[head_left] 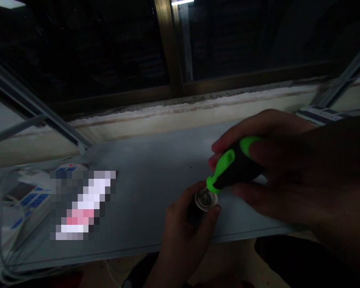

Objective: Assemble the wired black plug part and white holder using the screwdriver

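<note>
My left hand [180,240] grips a short dark can [201,207] with a silver metal top, its fingers wrapped around the side. My right hand [276,176] is closed around a black and green screwdriver handle [237,162]. The handle's green end sits against the rim of the can's top, and no shaft shows. Both hands are over a pale grey-blue board [156,180], and the right hand's fingers partly hide the handle.
A pixelated patch [82,204] hides an item on the board. White power strips with blue markings [27,204] lie at the left, with white cables [6,256] nearby. Another strip [321,114] lies at the far right. A dark window frame [171,44] runs behind.
</note>
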Tool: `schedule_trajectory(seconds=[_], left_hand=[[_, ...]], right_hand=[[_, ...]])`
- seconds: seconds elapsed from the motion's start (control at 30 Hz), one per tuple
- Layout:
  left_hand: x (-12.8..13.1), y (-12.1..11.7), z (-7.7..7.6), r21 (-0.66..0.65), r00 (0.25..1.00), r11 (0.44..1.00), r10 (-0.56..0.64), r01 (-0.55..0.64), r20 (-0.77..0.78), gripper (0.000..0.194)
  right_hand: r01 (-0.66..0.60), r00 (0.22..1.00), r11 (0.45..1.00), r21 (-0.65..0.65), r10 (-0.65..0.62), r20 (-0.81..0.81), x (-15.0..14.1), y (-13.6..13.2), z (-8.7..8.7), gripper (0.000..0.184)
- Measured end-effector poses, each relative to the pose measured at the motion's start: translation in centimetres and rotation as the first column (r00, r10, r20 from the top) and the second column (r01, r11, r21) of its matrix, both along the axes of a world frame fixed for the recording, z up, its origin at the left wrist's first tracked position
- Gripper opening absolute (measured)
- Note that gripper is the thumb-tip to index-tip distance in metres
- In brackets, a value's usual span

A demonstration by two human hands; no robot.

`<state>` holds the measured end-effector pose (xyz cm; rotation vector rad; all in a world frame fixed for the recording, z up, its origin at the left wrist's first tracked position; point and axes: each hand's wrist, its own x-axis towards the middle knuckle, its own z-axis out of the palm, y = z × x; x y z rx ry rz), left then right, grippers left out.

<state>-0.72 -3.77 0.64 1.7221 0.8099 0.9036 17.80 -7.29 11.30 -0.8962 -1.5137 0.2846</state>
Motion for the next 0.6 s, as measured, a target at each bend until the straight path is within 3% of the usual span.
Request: schedule_trajectory(seconds=[0.03, 0.1, 0.17, 0.27, 0.33, 0.4, 0.5, 0.6], left_hand=[[-0.1, 0.1, -0.2, -0.002, 1.000, 1.000, -0.004, 0.004, -0.014, 0.040], [-0.2, 0.1, -0.5, -0.012, 1.000, 1.000, 0.001, -0.001, -0.027, 0.040], [-0.3, 0.0, -0.6, -0.017, 1.000, 1.000, 0.021, -0.021, -0.021, 0.040], [-0.3, -0.2, -0.4, -0.040, 0.997, 0.996, 0.080, -0.080, 0.009, 0.037], [-0.3, -0.2, -0.2, -0.116, 0.993, 0.989, 0.098, -0.089, 0.070, 0.036], [-0.3, -0.1, 0.0, -0.270, 0.971, 0.959, 0.145, -0.090, 0.190, 0.037], [-0.3, 0.4, 0.3, -0.514, 0.878, 0.854, 0.309, -0.086, 0.366, 0.038], [-0.4, 1.1, 0.1, -0.627, 0.790, 0.777, 0.413, -0.046, 0.453, 0.037]], right_hand=[[-0.043, 0.999, 0.999, -0.019, 0.043, 0.020, 0.2, 0.3, -0.7, 0.030], [-0.027, 0.998, 0.992, 0.126, 0.033, -0.044, 0.6, 1.1, -2.1, 0.044], [0.133, 0.961, 0.945, 0.297, -0.050, -0.271, 1.3, 2.2, -3.0, 0.041], [0.251, 0.906, 0.959, 0.136, -0.183, -0.383, 3.4, 4.5, -3.9, 0.029], [0.179, 0.891, 0.984, -0.022, -0.172, -0.419, 5.0, 6.2, -4.7, 0.033], [0.099, 0.897, 0.966, -0.237, -0.189, -0.399, 6.3, 7.9, -6.0, 0.036], [0.017, 0.954, 0.887, -0.461, -0.152, -0.257, 7.2, 9.7, -8.7, 0.037], [0.062, 0.993, 0.845, -0.531, -0.107, -0.055, 6.8, 10.7, -10.9, 0.038]])
